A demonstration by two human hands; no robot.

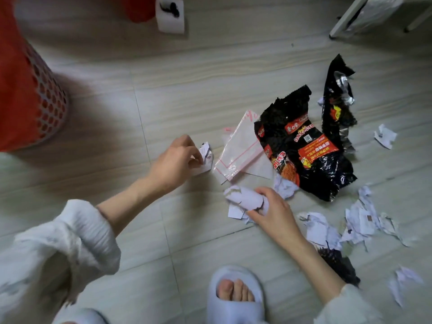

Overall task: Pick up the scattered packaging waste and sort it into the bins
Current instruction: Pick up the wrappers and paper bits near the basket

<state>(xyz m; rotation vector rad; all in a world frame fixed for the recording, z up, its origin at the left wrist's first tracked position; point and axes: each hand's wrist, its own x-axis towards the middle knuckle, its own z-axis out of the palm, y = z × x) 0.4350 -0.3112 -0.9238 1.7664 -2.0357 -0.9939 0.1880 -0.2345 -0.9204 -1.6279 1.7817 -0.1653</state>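
Two hands pick up paper bits.
The left hand (174, 160) pinches a paper scrap (205, 155); the right hand (273, 210) grips a paper wad (243, 198).

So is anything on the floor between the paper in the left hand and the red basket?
Nothing visible. The left hand pinches a paper scrap, and only bare floor lies between it and the red basket to its left. The other litter lies to the right.
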